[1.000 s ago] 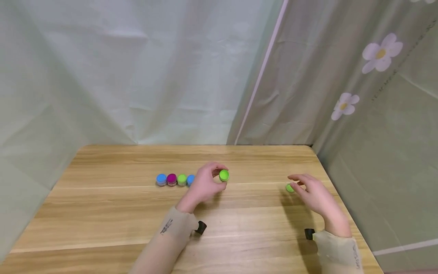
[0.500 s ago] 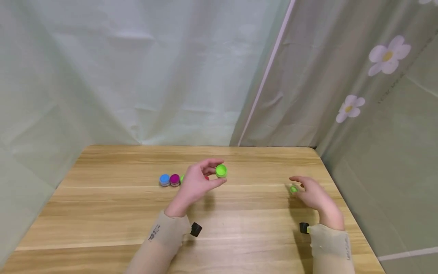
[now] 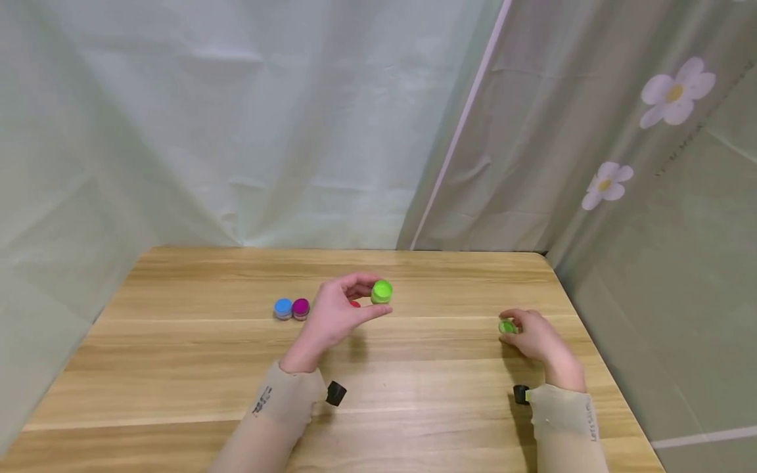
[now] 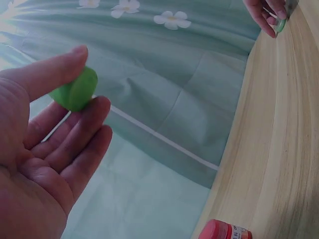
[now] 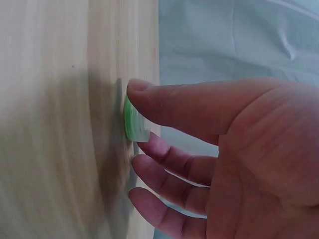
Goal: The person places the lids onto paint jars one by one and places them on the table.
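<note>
We see the left hand (image 3: pixel 334 315) pinching a green pot (image 3: pixel 382 292) above the tabletop (image 3: pixel 414 394), its grip narrow, while its green lid (image 3: pixel 506 326) lies well off at 3 o'clock, pinched on the tabletop by the right hand (image 3: pixel 535 338).

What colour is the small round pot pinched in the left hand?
Bright green: the small round pot held by the left hand, clearest in the head view.
</note>
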Demonstrator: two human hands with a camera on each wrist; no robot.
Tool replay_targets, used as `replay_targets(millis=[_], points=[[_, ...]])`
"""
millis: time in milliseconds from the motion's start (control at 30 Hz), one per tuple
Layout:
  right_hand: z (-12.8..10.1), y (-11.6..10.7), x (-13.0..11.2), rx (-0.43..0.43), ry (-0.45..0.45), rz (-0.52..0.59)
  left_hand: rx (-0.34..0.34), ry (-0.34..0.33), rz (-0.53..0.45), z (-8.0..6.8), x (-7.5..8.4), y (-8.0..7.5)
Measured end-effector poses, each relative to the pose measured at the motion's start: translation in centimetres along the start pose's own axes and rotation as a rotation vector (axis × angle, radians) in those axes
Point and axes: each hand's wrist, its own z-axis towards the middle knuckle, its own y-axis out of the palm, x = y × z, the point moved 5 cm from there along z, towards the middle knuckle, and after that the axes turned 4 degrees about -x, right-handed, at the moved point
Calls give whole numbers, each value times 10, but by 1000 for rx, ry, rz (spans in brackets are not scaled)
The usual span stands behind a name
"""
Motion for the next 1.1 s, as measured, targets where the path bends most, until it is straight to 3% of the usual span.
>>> replay_targets(millis=[200,467,700,933,1100], points=[[-1,1,-1,6,24,9,-12,26,-12,1,3,2],[1,-2,-9,19,27,20,-2,10,-7,0,4,0],[-2,-9,-31,83,-29,162,-18,49,-2,-2,3,2],[-16,-26,-77,180,-110,318,-20,67,10,-2,6,5],[-26,-37,-135,276,-298,451,-28,79,23,-3,9,9]])
